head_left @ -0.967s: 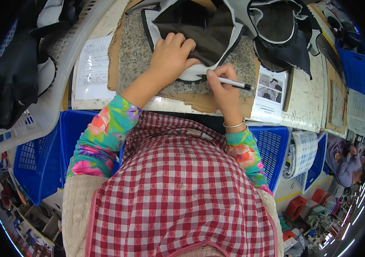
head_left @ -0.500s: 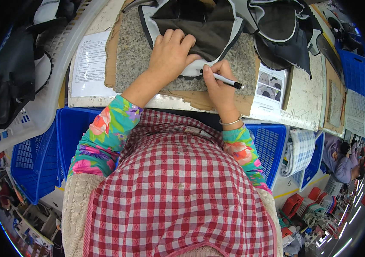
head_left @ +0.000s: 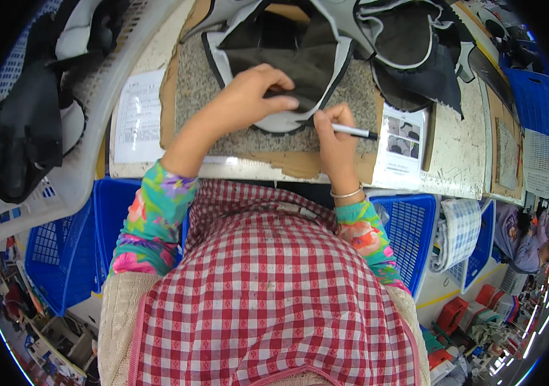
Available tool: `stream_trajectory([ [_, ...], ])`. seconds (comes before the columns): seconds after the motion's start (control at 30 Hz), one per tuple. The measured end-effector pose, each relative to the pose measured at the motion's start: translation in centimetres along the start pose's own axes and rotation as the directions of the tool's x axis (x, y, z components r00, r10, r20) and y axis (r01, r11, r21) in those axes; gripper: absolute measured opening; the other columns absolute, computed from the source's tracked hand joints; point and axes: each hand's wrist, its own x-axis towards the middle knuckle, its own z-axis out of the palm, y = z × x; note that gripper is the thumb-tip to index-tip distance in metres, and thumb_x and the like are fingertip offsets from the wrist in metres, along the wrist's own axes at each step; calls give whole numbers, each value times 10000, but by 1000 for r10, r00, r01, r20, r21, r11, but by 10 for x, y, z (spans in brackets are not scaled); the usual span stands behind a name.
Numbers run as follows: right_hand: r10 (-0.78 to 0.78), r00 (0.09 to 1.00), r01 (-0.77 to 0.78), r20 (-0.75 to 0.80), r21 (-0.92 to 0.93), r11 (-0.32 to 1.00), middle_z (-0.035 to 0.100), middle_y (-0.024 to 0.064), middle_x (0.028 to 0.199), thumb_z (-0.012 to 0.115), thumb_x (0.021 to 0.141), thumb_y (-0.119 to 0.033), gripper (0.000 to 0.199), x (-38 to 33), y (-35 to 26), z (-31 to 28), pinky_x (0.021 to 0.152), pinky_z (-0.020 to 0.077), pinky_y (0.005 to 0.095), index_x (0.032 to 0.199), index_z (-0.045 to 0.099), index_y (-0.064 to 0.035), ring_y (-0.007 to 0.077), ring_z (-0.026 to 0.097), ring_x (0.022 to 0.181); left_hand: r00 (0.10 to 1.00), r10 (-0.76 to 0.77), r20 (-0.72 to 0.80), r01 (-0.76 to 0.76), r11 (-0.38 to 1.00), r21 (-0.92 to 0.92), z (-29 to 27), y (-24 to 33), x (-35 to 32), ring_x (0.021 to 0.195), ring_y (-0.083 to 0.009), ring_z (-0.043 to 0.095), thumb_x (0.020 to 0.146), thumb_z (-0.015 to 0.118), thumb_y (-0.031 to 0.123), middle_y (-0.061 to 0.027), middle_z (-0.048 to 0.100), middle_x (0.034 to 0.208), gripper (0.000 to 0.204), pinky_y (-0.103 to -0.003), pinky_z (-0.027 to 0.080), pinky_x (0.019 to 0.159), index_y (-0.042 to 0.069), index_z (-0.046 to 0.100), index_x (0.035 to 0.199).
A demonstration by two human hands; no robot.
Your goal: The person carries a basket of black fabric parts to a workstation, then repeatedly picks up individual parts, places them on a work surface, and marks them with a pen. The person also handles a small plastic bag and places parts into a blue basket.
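Note:
My right hand [head_left: 337,143] closes round a white marker pen [head_left: 353,131] with a black end. Its tip side is beside the rounded lower edge of a shoe upper [head_left: 290,120], a black piece with a pale grey border and dark trim. Over the left part of that edge is my left hand [head_left: 249,101], its fingers bent and its thumb held apart from them. Nothing shows between them; whether the hand touches the upper I cannot tell. Beneath the upper lies a speckled stone slab [head_left: 191,103] on cardboard [head_left: 299,164].
More black and grey shoe uppers [head_left: 416,77] are heaped at the right of the table. A white basket [head_left: 88,154] with black pieces stands at the left. Printed sheets [head_left: 138,119] lie on both sides of the slab. Blue crates [head_left: 406,238] stand below the table edge.
My left hand has turned and lifted from lying flat on the upper, its fingers now bent. The pen has swung to a flatter angle in my right hand. The whole view has shifted slightly.

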Motion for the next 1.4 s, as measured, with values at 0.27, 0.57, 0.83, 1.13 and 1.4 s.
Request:
stream_trajectory([
  [0.27,-35,996,31,80,48,998,483,-46,696,697,974,-202,266,-2,-2,-7,569,360,228,845,504,-74,34,415,648,782,465,-415,-39,701,712,-102,46,89,1024,-408,628,769,807,240,-167,675,1097,527,-498,508,839,124,611,1245],
  [0.57,1,996,-9,94,91,996,501,-44,728,684,974,-124,206,-6,6,-20,565,356,227,866,515,-77,39,419,641,535,707,-462,-177,629,757,-124,154,153,834,-368,712,824,682,203,-201,704,887,260,-481,577,722,67,704,1044],
  [0.83,34,992,-65,125,258,964,474,-28,705,632,995,-108,191,-7,7,-19,548,335,211,892,474,-81,34,418,617,662,655,-364,-118,571,812,-122,119,202,1248,-472,541,861,724,527,-273,565,1288,715,-522,499,987,87,511,1383],
  [1.13,-6,979,-17,201,110,994,433,-56,711,665,990,-149,216,-8,10,-21,541,295,213,887,492,-71,24,359,618,669,337,-663,549,378,746,-321,-118,24,1280,-491,486,805,775,165,-308,499,1348,645,-503,474,1044,-76,472,1322],
  [1.4,27,991,-45,129,138,989,483,-36,735,668,988,-142,215,-10,4,-12,563,344,213,894,489,-67,31,415,645,743,435,-509,286,482,828,-335,-107,56,1165,-359,593,825,778,397,-160,633,1244,539,-460,512,959,48,661,1219],
])
